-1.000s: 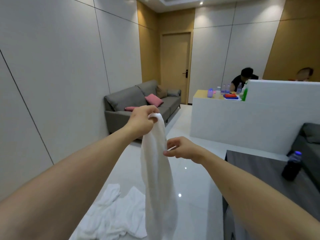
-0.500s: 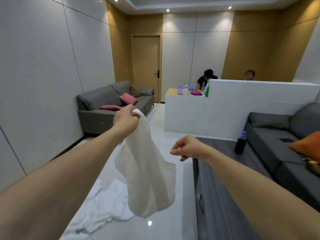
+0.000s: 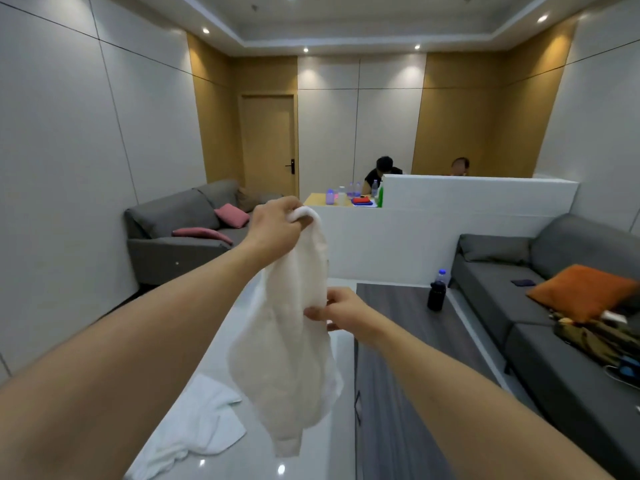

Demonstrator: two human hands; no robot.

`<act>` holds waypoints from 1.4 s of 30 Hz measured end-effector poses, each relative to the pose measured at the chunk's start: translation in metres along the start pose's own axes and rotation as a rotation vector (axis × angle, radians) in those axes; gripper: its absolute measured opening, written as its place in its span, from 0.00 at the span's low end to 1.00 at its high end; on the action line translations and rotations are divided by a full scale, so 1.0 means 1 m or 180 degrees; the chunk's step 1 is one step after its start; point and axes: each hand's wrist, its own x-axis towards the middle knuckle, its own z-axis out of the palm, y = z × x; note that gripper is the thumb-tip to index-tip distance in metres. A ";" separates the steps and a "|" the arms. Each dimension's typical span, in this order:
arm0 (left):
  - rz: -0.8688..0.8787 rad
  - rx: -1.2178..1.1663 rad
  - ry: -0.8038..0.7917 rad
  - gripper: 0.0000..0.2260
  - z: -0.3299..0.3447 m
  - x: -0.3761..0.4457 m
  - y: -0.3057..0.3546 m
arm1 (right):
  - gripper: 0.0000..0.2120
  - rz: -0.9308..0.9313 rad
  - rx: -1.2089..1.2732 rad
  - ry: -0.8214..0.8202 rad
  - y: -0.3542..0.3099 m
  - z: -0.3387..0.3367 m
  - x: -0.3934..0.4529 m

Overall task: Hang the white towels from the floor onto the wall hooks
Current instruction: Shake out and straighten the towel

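Head cam, so you're looking down both arms. The left hand (image 3: pixel 277 225) is fisted tight on the top corner of a white towel (image 3: pixel 291 348), holding it up in front of the low white partition wall (image 3: pixel 450 220), and the rest hangs loose below it. What's new: half a second back the right hand (image 3: pixel 341 311) was open and off the cloth, a bit to the side. Now its fingertips are pinched on the towel's right edge about halfway down. The view has also swung right and up, so more of the room beyond the partition shows.

My read is that the right hand is going for a second grip to spread the towel or find an edge before hanging it. So the pickup is done and this is the tidy-up step.

At least one more towel on the floor (image 3: pixel 194 424), crumpled below and left of the held one, so there's more to go. Can't see any hooks anywhere in this shot; might be out of view, honestly can't tell.
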 end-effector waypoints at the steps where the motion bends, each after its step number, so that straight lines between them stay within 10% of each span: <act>1: -0.0040 0.0061 0.0081 0.05 0.007 -0.002 0.008 | 0.07 0.0052 -0.0054 -0.0001 0.009 -0.014 -0.012; 5: -0.0510 0.0502 0.0095 0.07 0.039 -0.009 0.033 | 0.06 0.0559 -0.1221 0.0069 0.042 -0.075 -0.054; 10: -0.0673 0.0703 -0.2369 0.36 0.110 -0.050 0.078 | 0.16 0.0279 -0.1341 0.0902 0.042 -0.133 -0.088; 12: -0.0450 0.0239 -0.2704 0.30 0.150 -0.073 0.099 | 0.16 0.0060 -0.1251 0.1042 0.034 -0.149 -0.096; 16: -0.0520 -0.0397 -0.2118 0.03 0.210 -0.089 0.130 | 0.18 -0.0133 -0.1614 0.1504 0.040 -0.185 -0.114; 22: -0.0712 -0.0665 -0.1662 0.10 0.235 -0.052 0.141 | 0.06 0.0542 -0.0896 0.1136 0.083 -0.244 -0.145; 30: -0.0295 -0.1028 -0.2389 0.11 0.269 0.005 0.147 | 0.07 0.0156 -0.0610 0.1959 0.038 -0.275 -0.089; 39: -0.0269 -0.0897 -0.1406 0.08 0.286 0.074 0.117 | 0.09 0.0303 -0.1193 0.2122 0.046 -0.304 -0.024; 42: -0.0444 -0.0936 -0.1429 0.07 0.282 0.098 0.097 | 0.09 0.0305 -0.0300 0.2277 0.051 -0.305 -0.003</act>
